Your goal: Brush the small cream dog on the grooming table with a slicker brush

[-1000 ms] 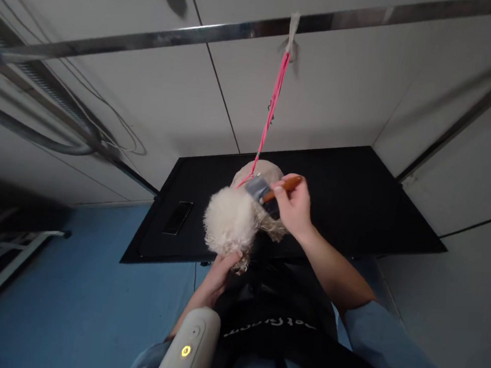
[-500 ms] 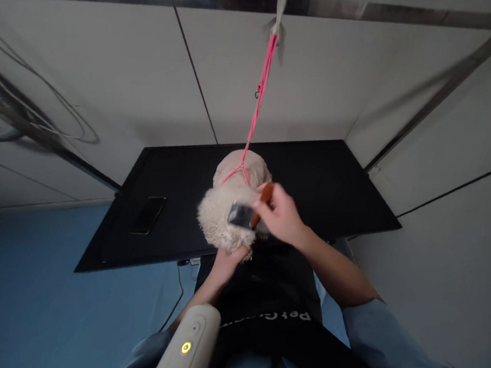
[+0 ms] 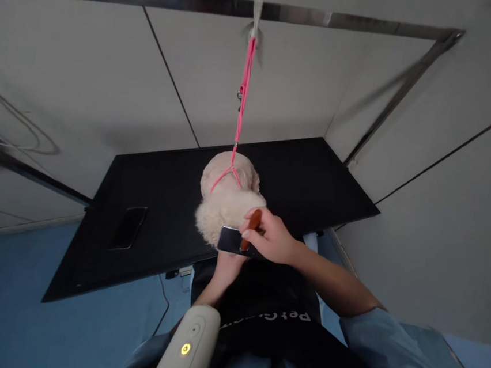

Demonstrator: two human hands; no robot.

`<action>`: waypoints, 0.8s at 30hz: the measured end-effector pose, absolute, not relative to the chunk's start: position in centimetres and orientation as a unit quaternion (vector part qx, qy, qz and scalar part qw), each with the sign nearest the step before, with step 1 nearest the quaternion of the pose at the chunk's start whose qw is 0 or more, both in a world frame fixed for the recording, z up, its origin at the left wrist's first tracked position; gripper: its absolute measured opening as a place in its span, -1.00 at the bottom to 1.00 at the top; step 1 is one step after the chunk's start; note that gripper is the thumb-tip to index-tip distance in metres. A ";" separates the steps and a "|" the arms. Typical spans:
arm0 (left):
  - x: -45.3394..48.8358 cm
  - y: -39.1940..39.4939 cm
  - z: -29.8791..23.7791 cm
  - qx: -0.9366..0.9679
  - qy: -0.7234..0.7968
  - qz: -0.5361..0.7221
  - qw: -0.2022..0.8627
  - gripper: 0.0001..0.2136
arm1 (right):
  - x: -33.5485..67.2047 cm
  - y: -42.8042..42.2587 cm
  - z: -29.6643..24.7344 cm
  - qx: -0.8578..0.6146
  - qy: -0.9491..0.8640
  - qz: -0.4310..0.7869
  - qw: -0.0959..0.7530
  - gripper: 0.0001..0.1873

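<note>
Flat dark rectangular brush with orange-brown handle (image 3: 229, 240) now at near edge of fur

Half a second ago the brush was over the middle of the fluffy head fur of the cream-coloured dog (image 3: 219, 210); now it's lower, overlapping the near edge. Looks like that stroke has about run its length. Brush-to-fur contact unclear. Right hand (image 3: 272, 238) pinches the handle between thumb and fingers. Left hand (image 3: 226, 269) is just below the brush, at the fur's lower edge; fingers hidden, can't tell the grip. Dog is on the black rectangular table (image 3: 305, 195), pink cord tether (image 3: 246, 74) running up to the shiny metal bar (image 3: 180, 1). Black phone-like slab (image 3: 128, 228) lies off to the left. Containers: none visible.
</note>
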State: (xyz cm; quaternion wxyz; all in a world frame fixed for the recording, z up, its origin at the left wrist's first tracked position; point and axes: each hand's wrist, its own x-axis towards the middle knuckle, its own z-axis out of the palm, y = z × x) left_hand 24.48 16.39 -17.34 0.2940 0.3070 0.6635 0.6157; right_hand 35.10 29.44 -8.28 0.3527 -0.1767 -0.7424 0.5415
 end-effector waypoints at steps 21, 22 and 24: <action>25.9 17.8 -18.4 0.304 0.633 0.642 0.308 -0.48 | 35.8 30.1 -8.6 -0.272 -0.731 0.496 0.382 -0.71; 25.8 17.9 -18.4 0.303 0.636 0.642 0.303 -0.48 | 35.8 30.3 -8.7 -0.278 -0.709 0.491 0.424 -0.71; 25.7 17.9 -18.3 0.297 0.642 0.634 0.313 -0.46 | 35.8 30.5 -8.8 -0.255 -0.697 0.490 0.457 -0.72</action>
